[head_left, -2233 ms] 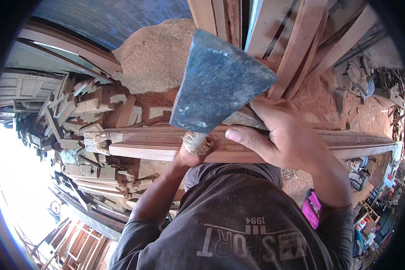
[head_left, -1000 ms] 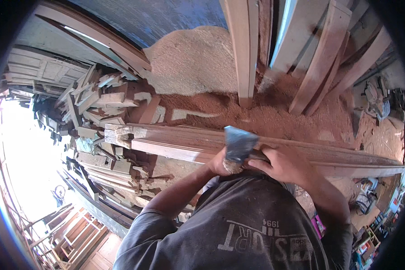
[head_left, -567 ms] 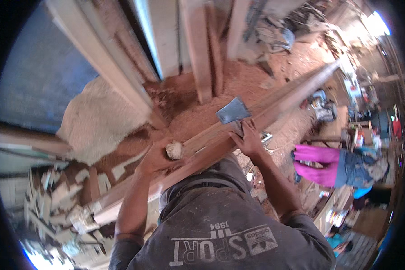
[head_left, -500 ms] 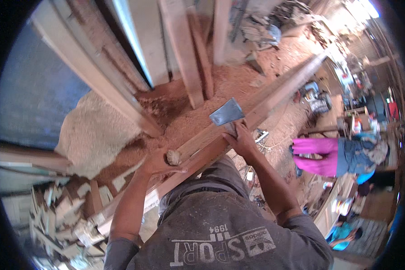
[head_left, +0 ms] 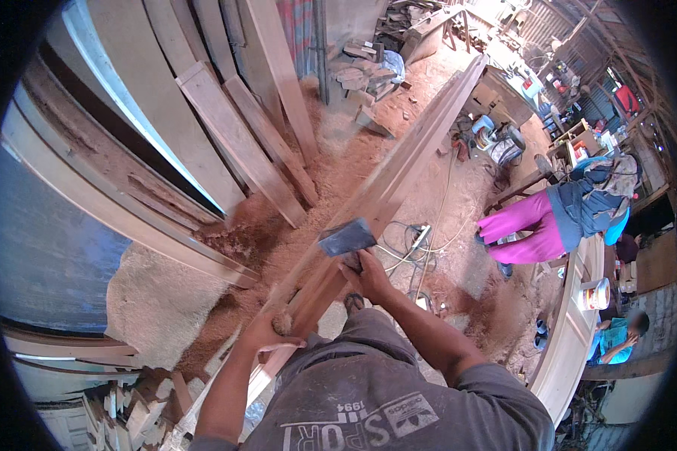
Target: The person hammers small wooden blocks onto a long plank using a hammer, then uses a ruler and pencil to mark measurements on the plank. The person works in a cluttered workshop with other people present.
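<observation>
In front of my body lies a long reddish wooden beam (head_left: 399, 177), running from near my lap up to the far right. Held low over it is a wooden-handled axe (head_left: 347, 237) with a broad, flat grey metal head. My right hand (head_left: 366, 276) is closed on the axe close to its head. Around the rounded butt end of the wooden handle, my left hand (head_left: 259, 336) is closed, its thumb stretched out to the right. Part of the handle is hard to tell apart from the beam beneath.
Several planks (head_left: 241, 143) lean at the left beside heaped sawdust (head_left: 165, 289). Offcuts (head_left: 139, 410) lie at the lower left. Cables (head_left: 421, 240) cross the floor to the right. A person in pink trousers (head_left: 534, 218) bends at the right; another person (head_left: 613, 338) sits farther down.
The view has swung, so the beam and the person in pink appear shifted. Both hands and the axe now sit lower and farther left in the picture, with the grip unchanged.
</observation>
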Demonstrator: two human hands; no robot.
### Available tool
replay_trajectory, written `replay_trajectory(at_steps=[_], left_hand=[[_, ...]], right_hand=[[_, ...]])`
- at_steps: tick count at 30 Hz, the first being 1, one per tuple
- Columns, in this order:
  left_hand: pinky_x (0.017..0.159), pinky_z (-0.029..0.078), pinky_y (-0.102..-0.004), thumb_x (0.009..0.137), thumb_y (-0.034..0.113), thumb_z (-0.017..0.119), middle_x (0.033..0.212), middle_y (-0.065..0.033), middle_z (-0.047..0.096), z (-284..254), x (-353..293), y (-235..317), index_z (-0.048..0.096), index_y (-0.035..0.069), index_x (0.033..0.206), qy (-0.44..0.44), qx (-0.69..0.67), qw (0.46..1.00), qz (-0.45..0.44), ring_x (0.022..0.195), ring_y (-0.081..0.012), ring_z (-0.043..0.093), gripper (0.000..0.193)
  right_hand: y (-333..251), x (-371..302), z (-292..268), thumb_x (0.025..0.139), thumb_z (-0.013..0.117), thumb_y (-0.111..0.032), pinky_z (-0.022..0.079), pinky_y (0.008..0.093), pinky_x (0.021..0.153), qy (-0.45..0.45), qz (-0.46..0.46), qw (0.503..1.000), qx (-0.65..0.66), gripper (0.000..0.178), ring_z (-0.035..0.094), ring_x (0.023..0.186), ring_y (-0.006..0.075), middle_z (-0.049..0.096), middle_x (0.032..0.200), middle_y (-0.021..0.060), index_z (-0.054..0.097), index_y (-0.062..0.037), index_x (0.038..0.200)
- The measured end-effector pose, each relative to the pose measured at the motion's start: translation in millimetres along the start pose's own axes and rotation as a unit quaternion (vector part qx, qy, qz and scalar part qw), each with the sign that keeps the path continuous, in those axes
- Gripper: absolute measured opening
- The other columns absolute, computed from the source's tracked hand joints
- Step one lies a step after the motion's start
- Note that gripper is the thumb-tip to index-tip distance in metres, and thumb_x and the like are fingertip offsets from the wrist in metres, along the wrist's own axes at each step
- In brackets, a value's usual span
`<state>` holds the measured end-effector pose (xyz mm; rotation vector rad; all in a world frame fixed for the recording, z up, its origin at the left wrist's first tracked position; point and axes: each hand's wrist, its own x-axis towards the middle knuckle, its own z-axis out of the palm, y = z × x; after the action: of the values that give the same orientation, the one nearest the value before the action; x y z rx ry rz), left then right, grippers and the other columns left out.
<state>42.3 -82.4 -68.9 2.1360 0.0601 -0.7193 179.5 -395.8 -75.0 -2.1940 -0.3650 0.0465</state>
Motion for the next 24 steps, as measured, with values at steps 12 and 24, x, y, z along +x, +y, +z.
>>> replay_trajectory(at_steps=[12, 24], left_hand=[[0.126, 0.029, -0.0505, 0.055, 0.069, 0.093, 0.150, -0.0247, 0.052, 101, -22, 6, 0.040, -0.006, 0.154, 0.165, 0.210, 0.961, -0.069, 0.142, -0.0416, 0.047, 0.135], [0.121, 0.039, -0.0501, 0.082, 0.043, 0.075, 0.150, -0.0201, 0.054, 118, 13, 16, 0.063, 0.017, 0.138, 0.288, 0.250, 0.924, -0.040, 0.144, -0.0395, 0.046, 0.062]], right_hand=[[116, 39, -54, 0.096, 0.071, -0.015, 0.052, 0.0361, 0.086, 0.323, 0.271, 0.827, 0.373, 0.036, 0.064, 0.095, 0.0199, 0.064, 0.108, 0.0089, 0.060, 0.0040, 0.124], [231, 78, -69, 0.099, 0.068, -0.029, 0.051, 0.0429, 0.085, 0.196, 0.250, 0.937, 0.142, 0.044, 0.062, 0.095, 0.0230, 0.070, 0.108, 0.0130, 0.065, 0.0086, 0.122]])
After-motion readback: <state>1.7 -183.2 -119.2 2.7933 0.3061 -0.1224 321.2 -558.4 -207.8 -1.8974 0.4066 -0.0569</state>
